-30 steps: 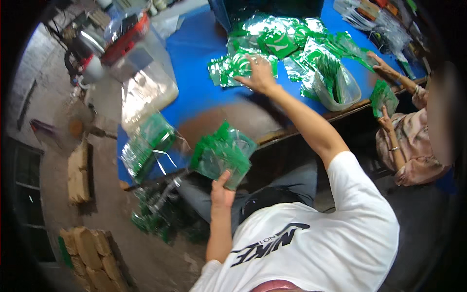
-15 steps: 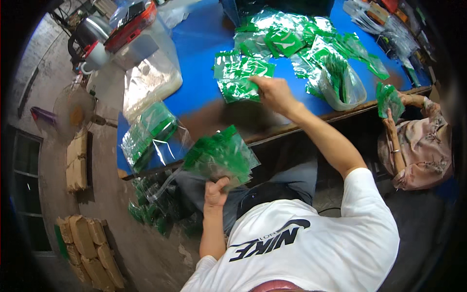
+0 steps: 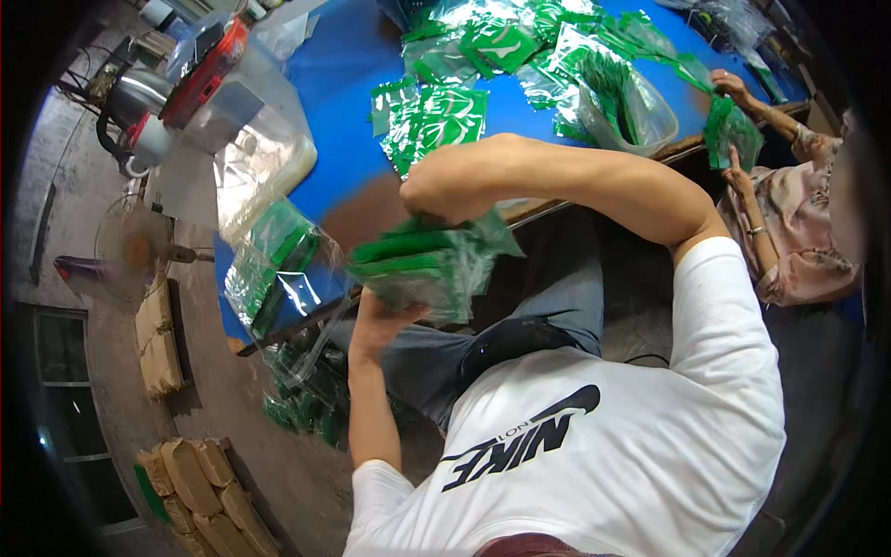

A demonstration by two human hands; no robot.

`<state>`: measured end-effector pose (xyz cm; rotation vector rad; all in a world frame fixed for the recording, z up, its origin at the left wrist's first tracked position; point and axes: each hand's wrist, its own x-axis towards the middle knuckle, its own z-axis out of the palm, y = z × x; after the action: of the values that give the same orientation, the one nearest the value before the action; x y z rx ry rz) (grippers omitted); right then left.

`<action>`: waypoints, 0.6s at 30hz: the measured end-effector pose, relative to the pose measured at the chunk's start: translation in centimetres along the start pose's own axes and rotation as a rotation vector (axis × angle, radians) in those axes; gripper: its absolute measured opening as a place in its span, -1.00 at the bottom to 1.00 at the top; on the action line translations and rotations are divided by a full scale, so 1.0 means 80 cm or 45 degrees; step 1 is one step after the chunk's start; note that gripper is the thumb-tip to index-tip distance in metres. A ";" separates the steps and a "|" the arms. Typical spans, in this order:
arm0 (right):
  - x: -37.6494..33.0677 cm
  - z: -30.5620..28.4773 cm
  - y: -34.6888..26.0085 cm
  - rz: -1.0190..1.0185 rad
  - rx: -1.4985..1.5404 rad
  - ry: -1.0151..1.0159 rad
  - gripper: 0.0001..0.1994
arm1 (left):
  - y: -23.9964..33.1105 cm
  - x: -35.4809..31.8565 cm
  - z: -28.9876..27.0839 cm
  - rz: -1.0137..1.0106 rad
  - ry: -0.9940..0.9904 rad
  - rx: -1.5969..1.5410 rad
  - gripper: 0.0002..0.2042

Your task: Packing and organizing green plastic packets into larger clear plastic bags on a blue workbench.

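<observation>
My left hand [image 3: 382,320] grips a thick, fanned stack of green and clear plastic packets [image 3: 418,265] from below, in front of the table edge. My right hand [image 3: 447,190] is bent down over the top of this stack, curled closed. Its fingertips are hidden, so what they hold cannot be made out. Just beyond my right hand, a small group of green packets [image 3: 436,116] lies on the blue tabletop [image 3: 339,70]. A larger heap of similar packets [image 3: 501,45] spreads behind it.
A clear tub [image 3: 650,130] holding green packets stands near the table edge. A bagged bundle [image 3: 283,241] and a clear, red-rimmed container [image 3: 269,121] are at left. A person [image 3: 798,227] at right holds green packets [image 3: 731,135]. A fan [image 3: 139,249] and brown parcels [image 3: 200,487] stand left.
My right hand has come from the packets on the table back to the stack in my left hand. The stack has tilted. The person at right has raised one hand toward the table.
</observation>
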<state>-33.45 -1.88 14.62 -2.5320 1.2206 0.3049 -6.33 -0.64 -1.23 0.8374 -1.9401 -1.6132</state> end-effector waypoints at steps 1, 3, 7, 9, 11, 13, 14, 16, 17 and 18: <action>-0.004 0.005 0.016 0.031 0.094 0.196 -0.81 | -0.010 -0.008 0.004 -0.003 0.104 -0.370 -0.43; -0.019 0.016 0.062 0.148 0.243 0.673 -0.84 | -0.058 -0.026 -0.004 0.015 0.131 -0.847 -0.37; -0.013 0.081 0.093 0.429 0.221 1.808 -0.91 | -0.064 -0.040 0.039 0.042 0.197 -1.541 -0.28; 0.027 0.134 0.058 0.219 0.368 1.636 -0.90 | -0.026 -0.018 0.074 0.082 0.117 -1.775 -0.29; 0.051 0.156 -0.002 0.173 0.740 1.407 -0.89 | -0.020 -0.012 0.090 0.109 0.051 -1.995 -0.30; 0.055 0.158 -0.025 0.136 0.967 1.112 -0.84 | -0.042 -0.015 0.096 -0.127 0.252 -2.039 -0.33; 0.056 0.160 -0.026 0.095 1.048 0.986 -0.81 | -0.048 -0.019 0.098 -0.134 0.258 -2.048 -0.33; 0.068 0.164 -0.002 0.115 0.945 1.120 -0.72 | -0.060 -0.032 0.098 -0.182 0.488 -1.915 -0.35; 0.077 0.160 0.015 0.131 0.831 1.260 -0.62 | -0.072 -0.036 0.095 -0.179 0.494 -1.916 -0.35; 0.067 0.127 0.027 0.475 0.675 1.096 -0.47 | -0.090 -0.042 0.091 -0.186 0.575 -1.902 -0.37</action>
<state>-32.42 -3.28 3.05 -1.9605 1.7508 -1.0009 -7.98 5.94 -9.61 0.5417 -0.0902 -2.0673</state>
